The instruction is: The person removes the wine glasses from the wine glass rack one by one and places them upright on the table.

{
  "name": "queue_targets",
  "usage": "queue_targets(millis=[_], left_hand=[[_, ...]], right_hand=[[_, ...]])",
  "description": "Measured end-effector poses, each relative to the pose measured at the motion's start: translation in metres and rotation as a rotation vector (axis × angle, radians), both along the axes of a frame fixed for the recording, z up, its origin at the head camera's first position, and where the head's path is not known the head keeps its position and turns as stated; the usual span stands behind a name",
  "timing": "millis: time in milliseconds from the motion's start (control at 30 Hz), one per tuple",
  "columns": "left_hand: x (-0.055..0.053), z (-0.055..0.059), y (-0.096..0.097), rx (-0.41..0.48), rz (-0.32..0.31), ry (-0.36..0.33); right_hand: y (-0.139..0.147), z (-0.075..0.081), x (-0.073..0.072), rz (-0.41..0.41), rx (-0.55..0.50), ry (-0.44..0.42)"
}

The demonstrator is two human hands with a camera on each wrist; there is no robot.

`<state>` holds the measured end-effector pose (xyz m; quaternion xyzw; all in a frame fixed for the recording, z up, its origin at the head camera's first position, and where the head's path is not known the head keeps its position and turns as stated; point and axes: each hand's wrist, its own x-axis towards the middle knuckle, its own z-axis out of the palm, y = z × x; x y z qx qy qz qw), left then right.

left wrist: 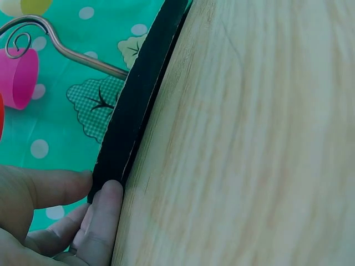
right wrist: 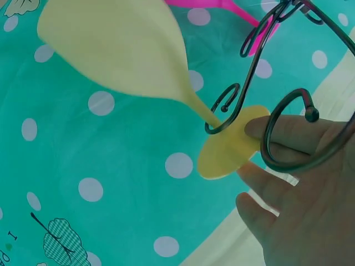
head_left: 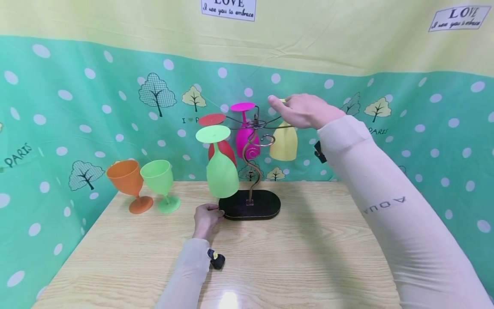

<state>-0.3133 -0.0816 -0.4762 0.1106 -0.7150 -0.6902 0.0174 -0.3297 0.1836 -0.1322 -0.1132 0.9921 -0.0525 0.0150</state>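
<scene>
The rack [head_left: 250, 206] is set on the tabletop [head_left: 308, 249], four goblets [head_left: 222, 176] hung upside down on it. Two upright goblets [head_left: 158, 176] are placed to its left, and a cloth [head_left: 347, 51] is hung behind everything.

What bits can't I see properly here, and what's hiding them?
The foot of the yellow goblet, head view: mostly behind the right hand.
The inside of the yellow goblet, head view: its mouth faces down.
The cup of the red goblet, head view: partly behind the hanging green goblet.
The cup of the pink goblet, right wrist view: mostly beyond the top edge.
One end of the black base, left wrist view: cut off by the top edge.
</scene>
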Motion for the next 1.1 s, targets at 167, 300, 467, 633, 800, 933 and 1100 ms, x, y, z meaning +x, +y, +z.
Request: queue_targets(millis=[167,300,467,633,800,933,1100], left_hand=[[0.0,0.0,-0.001,0.004,-0.002,0.008],[0.0,0.001,-0.001,0.001,0.0,0.011],[0.0,-0.001,-0.001,-0.016,-0.005,0.002],[-0.001,-0.002,0.0,-0.031,-0.002,0.008],[-0.001,-0.002,0.002,-0.039,0.004,0.003],[-0.002,-0.002,0.002,-0.029,0.013,-0.02],[-0.002,-0.001,0.001,-0.029,0.017,-0.024]], right_hand=[[0.001,0.002,0.002,0.032,-0.002,0.007],[-0.001,0.003,0.003,0.056,-0.004,0.031],[-0.006,0.003,0.003,0.106,-0.009,0.069],[-0.013,0.0,0.0,0.135,-0.019,0.087],[-0.021,-0.002,-0.005,0.136,-0.003,0.083],[-0.024,-0.002,-0.009,0.131,0.013,0.073],[-0.027,-0.004,-0.013,0.096,0.027,0.039]])
